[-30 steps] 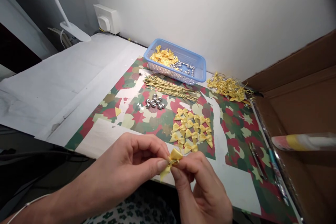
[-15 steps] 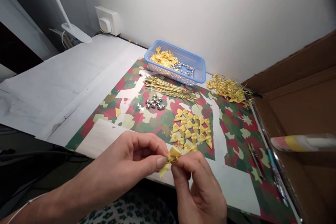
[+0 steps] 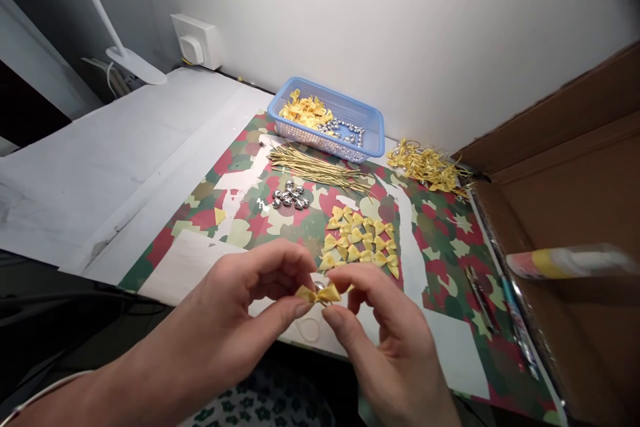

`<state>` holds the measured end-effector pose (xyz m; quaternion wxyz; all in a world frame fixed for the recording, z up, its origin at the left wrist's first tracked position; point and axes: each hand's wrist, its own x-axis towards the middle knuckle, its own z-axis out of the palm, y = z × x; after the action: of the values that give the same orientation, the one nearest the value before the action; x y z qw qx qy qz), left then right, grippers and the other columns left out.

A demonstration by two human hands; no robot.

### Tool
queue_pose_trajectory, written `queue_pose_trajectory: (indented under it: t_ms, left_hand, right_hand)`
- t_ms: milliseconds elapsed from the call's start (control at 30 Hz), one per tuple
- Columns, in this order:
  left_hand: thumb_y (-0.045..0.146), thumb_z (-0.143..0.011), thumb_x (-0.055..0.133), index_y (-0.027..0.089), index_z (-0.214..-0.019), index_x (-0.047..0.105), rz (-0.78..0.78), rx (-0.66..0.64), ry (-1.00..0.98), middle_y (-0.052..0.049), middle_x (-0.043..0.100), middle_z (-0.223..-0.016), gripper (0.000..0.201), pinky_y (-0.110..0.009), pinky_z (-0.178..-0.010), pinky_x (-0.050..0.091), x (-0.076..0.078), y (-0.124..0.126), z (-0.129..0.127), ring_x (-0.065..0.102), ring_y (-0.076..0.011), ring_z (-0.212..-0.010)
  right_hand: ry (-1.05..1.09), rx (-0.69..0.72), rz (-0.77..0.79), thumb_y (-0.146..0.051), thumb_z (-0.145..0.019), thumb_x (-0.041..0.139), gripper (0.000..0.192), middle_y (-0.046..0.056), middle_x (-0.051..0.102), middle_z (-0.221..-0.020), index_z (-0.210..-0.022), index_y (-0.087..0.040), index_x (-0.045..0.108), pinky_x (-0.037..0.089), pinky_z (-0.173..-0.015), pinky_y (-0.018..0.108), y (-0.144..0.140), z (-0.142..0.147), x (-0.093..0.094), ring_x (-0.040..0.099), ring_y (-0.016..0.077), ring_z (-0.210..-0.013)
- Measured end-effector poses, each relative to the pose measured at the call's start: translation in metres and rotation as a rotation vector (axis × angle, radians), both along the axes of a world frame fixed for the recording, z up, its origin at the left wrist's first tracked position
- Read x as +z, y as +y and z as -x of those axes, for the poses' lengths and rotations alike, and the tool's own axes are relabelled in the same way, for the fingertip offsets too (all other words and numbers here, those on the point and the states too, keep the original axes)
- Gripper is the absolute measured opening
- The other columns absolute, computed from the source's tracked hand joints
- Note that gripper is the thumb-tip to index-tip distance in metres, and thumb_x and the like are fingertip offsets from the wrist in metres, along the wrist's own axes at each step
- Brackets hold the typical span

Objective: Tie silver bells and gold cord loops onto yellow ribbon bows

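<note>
The surface (image 3: 125, 167) in front of me carries a camouflage-patterned sheet (image 3: 440, 247), with an open cardboard box (image 3: 575, 213) at my right and a blue basket (image 3: 327, 119) of yellow bows and silver beads at the back. Ahead of the basket lie a bundle of gold wires (image 3: 320, 170), a small heap of silver beads (image 3: 290, 195) and a cluster of loose yellow bows (image 3: 360, 240). Both hands work just above the near edge. My left hand (image 3: 235, 327) and right hand (image 3: 395, 353) each pinch one side of a single yellow bow (image 3: 319, 293). Half a second ago the bow stood tilted, one wing up; now it lies level, both wings spread between my fingertips. I judge that the bow has been turned flat for its centre to be worked.
</note>
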<state>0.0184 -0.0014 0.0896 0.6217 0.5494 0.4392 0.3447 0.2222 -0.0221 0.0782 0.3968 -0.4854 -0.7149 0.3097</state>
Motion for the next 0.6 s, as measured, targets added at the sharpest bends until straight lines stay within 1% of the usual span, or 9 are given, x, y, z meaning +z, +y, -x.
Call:
queue_pose_trajectory:
  t_ms: [67, 133, 200, 300, 433, 500, 567, 600]
  left_hand:
    - [0.018, -0.097, 0.066, 0.026, -0.112, 0.069, 0.035, -0.029, -0.058, -0.001, 0.074, -0.103, 0.018, -0.024, -0.087, 0.058, -0.001, 0.0, 0.003, 0.071, -0.0184, -0.101]
    - [0.021, -0.096, 0.069, 0.026, -0.116, 0.069, 0.108, -0.06, -0.118, -0.001, 0.075, -0.105, 0.021, -0.024, -0.089, 0.058, -0.002, 0.0, 0.006, 0.072, -0.0188, -0.103]
    - [0.026, -0.095, 0.073, 0.025, -0.113, 0.071, 0.168, -0.07, -0.149, -0.001, 0.075, -0.106, 0.018, -0.024, -0.088, 0.059, -0.002, 0.001, 0.009, 0.072, -0.0188, -0.102]
    - [0.033, -0.096, 0.072, 0.024, -0.108, 0.073, 0.195, -0.086, -0.148, -0.002, 0.076, -0.104, 0.015, -0.024, -0.085, 0.058, -0.002, 0.002, 0.01, 0.071, -0.0187, -0.101]
    - [0.033, -0.097, 0.072, 0.023, -0.103, 0.076, 0.227, -0.066, -0.143, 0.0, 0.077, -0.096, 0.013, -0.022, -0.082, 0.056, -0.002, 0.004, 0.007, 0.07, -0.016, -0.094]
    - [0.032, -0.095, 0.075, 0.023, -0.099, 0.077, 0.242, -0.044, -0.145, 0.001, 0.077, -0.092, 0.011, -0.02, -0.078, 0.055, -0.004, 0.005, 0.007, 0.069, -0.0137, -0.088]
    - [0.033, -0.093, 0.077, 0.023, -0.097, 0.077, 0.229, -0.028, -0.136, 0.002, 0.075, -0.089, 0.01, -0.019, -0.076, 0.054, -0.006, 0.007, 0.007, 0.067, -0.0124, -0.084]
    - [0.033, -0.094, 0.076, 0.024, -0.098, 0.076, 0.213, -0.025, -0.127, 0.003, 0.075, -0.089, 0.01, -0.019, -0.075, 0.054, -0.007, 0.007, 0.007, 0.067, -0.0122, -0.084]
  right_hand:
    - [0.04, 0.023, 0.046, -0.013, -0.097, 0.059, 0.013, -0.002, 0.067, -0.088, -0.1, -0.024, 0.066, 0.048, -0.065, 0.024, 0.001, 0.004, 0.002, 0.06, 0.0122, -0.076]
    - [0.075, 0.0, 0.109, -0.016, -0.099, 0.059, 0.01, -0.002, 0.065, -0.083, -0.094, -0.023, 0.065, 0.048, -0.065, 0.026, 0.0, 0.007, 0.002, 0.059, 0.0128, -0.074]
    - [0.1, -0.017, 0.162, -0.02, -0.1, 0.059, 0.01, -0.001, 0.063, -0.08, -0.092, -0.022, 0.064, 0.048, -0.065, 0.027, -0.002, 0.009, 0.002, 0.058, 0.0133, -0.073]
    - [0.118, -0.035, 0.21, -0.025, -0.1, 0.058, 0.012, -0.001, 0.061, -0.078, -0.09, -0.021, 0.064, 0.047, -0.064, 0.028, -0.004, 0.012, 0.002, 0.057, 0.014, -0.071]
    - [0.107, -0.036, 0.229, -0.026, -0.101, 0.057, 0.014, -0.002, 0.059, -0.076, -0.089, -0.022, 0.062, 0.046, -0.064, 0.028, -0.004, 0.012, 0.003, 0.054, 0.0138, -0.07]
    - [0.074, -0.016, 0.189, -0.022, -0.1, 0.058, 0.007, -0.001, 0.063, -0.084, -0.098, -0.024, 0.064, 0.047, -0.067, 0.027, -0.001, 0.009, 0.005, 0.057, 0.0138, -0.075]
    - [0.039, -0.01, 0.08, -0.017, -0.099, 0.059, 0.015, 0.0, 0.066, -0.1, -0.11, -0.027, 0.064, 0.049, -0.077, 0.027, 0.003, 0.005, 0.008, 0.06, 0.0146, -0.09]
    - [0.018, -0.007, 0.016, -0.015, -0.099, 0.059, 0.019, 0.001, 0.065, -0.105, -0.112, -0.027, 0.064, 0.05, -0.082, 0.028, 0.005, 0.004, 0.01, 0.061, 0.0151, -0.096]
